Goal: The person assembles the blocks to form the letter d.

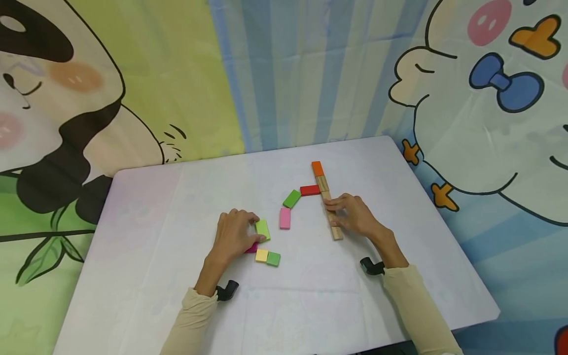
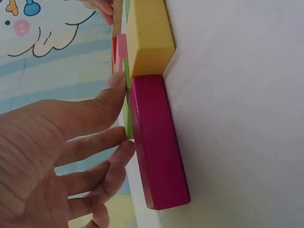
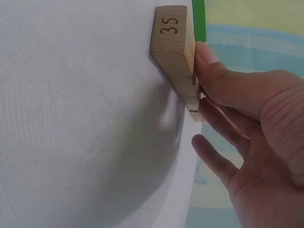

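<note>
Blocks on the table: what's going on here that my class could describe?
A person's left hand pinches a lime block; the right hand touches a wooden row, an orange block at its far end. A red block, green block and pink block curve off the row; a magenta block, yellow block and second green block lie by the left hand.

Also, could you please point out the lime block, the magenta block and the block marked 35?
Lime block (image 1: 263, 230): head view, on its top face.
Magenta block (image 2: 160, 142): left wrist view, middle of its long side.
Block marked 35 (image 3: 169, 27): right wrist view, on the numbered face.
</note>
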Tool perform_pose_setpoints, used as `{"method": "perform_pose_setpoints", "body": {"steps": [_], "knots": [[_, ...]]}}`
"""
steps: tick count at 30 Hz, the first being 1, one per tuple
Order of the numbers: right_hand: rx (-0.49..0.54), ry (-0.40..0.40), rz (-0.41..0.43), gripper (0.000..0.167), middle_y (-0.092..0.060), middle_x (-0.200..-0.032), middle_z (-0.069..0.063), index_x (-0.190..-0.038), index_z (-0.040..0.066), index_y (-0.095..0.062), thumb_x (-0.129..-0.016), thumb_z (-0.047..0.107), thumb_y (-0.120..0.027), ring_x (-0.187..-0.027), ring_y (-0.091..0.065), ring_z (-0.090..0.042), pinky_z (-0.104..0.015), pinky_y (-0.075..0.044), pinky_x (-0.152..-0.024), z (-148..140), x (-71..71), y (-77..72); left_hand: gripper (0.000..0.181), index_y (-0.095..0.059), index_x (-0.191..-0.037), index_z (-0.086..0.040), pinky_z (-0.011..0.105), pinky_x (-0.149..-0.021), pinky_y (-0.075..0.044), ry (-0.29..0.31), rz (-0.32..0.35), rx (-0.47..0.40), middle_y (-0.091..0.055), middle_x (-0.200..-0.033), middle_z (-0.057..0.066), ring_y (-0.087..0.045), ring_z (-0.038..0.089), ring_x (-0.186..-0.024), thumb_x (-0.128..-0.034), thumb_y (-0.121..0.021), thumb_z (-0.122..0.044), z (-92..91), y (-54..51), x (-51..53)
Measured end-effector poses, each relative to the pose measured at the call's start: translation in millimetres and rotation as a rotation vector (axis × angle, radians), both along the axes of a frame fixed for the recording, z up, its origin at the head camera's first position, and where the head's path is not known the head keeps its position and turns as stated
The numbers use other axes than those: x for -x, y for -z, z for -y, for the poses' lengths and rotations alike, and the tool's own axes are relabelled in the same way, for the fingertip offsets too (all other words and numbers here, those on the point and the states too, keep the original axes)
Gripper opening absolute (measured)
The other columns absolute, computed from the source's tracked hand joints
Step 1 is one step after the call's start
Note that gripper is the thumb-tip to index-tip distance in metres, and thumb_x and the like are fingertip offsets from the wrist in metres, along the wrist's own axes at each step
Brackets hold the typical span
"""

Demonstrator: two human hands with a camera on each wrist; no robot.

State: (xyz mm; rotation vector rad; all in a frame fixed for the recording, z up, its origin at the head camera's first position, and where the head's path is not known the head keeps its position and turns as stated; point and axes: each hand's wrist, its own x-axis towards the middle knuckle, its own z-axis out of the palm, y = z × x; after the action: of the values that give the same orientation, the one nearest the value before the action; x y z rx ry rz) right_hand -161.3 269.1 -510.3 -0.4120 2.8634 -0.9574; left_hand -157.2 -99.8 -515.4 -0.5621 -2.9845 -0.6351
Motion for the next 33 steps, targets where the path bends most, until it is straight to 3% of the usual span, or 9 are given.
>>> {"method": "perform_pose_setpoints", "body": {"steps": [6, 14, 20, 26, 30, 33], "knots": [[-0.007, -0.002, 0.005, 0.052, -0.071, -0.147, -0.007, -0.133, 0.006, -0.076, -0.083, 0.008, -0.093, -0.133, -0.063, -0.035, -0.064, -0.040, -0.121, 1.0, 1.0, 2.2, 0.055, -0.085, -0.118, -0.010, 0.038, -0.080, -0.037, 0.012, -0.016, 0.041, -0.082, -0.104, 0.008, -0.061, 0.024, -0.087, -0.0728, -0.103, -0.036, -2.7, -3.0, -5.9], [-0.009, 0.003, 0.011, 0.052, -0.070, -0.148, -0.007, -0.133, 0.005, -0.075, -0.084, 0.007, -0.093, -0.134, -0.062, -0.036, -0.065, -0.039, -0.122, 0.4, 0.7, 1.7, 0.054, -0.085, -0.114, -0.006, 0.038, -0.080, -0.039, 0.043, -0.040, 0.028, -0.083, -0.106, 0.009, -0.065, 0.027, -0.092, -0.0703, -0.105, -0.032, -7.1, -2.6, -2.1], [-0.005, 0.008, 0.019, 0.052, -0.070, -0.149, -0.007, -0.133, 0.005, -0.075, -0.084, 0.006, -0.093, -0.135, -0.062, -0.037, -0.063, -0.042, -0.120, 1.6, 1.3, 0.7, 0.052, -0.085, -0.111, -0.005, 0.038, -0.082, -0.040, 0.061, -0.014, 0.045, -0.083, -0.103, 0.009, -0.062, 0.024, -0.088, -0.0738, -0.102, -0.037, -17.7, -3.8, -1.4], [-0.014, 0.019, 0.028, 0.052, -0.070, -0.149, -0.007, -0.133, 0.005, -0.075, -0.085, 0.005, -0.093, -0.136, -0.062, -0.038, -0.062, -0.046, -0.118, 2.2, 1.7, 0.4, 0.053, -0.083, -0.106, -0.006, 0.039, -0.084, -0.038, 0.061, 0.008, 0.065, -0.079, -0.092, 0.005, -0.058, 0.021, -0.084, -0.0751, -0.099, -0.046, -28.0, -5.2, -9.1], [-0.005, 0.023, 0.032, 0.052, -0.069, -0.150, -0.007, -0.133, 0.005, -0.075, -0.085, 0.005, -0.092, -0.136, -0.062, -0.038, -0.061, -0.049, -0.115, 2.2, 2.1, -0.1, 0.052, -0.082, -0.098, -0.006, 0.039, -0.081, -0.037, 0.069, -0.025, 0.085, -0.072, -0.078, 0.003, -0.053, 0.020, -0.078, -0.0753, -0.098, -0.050, -33.7, -3.8, -15.9], [0.001, 0.021, 0.033, 0.052, -0.070, -0.150, -0.007, -0.134, 0.006, -0.075, -0.084, 0.005, -0.093, -0.136, -0.062, -0.038, -0.060, -0.050, -0.115, 1.8, 2.2, 0.6, 0.054, -0.082, -0.098, -0.005, 0.039, -0.081, -0.037, 0.076, -0.052, 0.097, -0.072, -0.078, 0.004, -0.055, 0.021, -0.078, -0.0742, -0.099, -0.051, -37.7, -2.6, -22.5]]}}
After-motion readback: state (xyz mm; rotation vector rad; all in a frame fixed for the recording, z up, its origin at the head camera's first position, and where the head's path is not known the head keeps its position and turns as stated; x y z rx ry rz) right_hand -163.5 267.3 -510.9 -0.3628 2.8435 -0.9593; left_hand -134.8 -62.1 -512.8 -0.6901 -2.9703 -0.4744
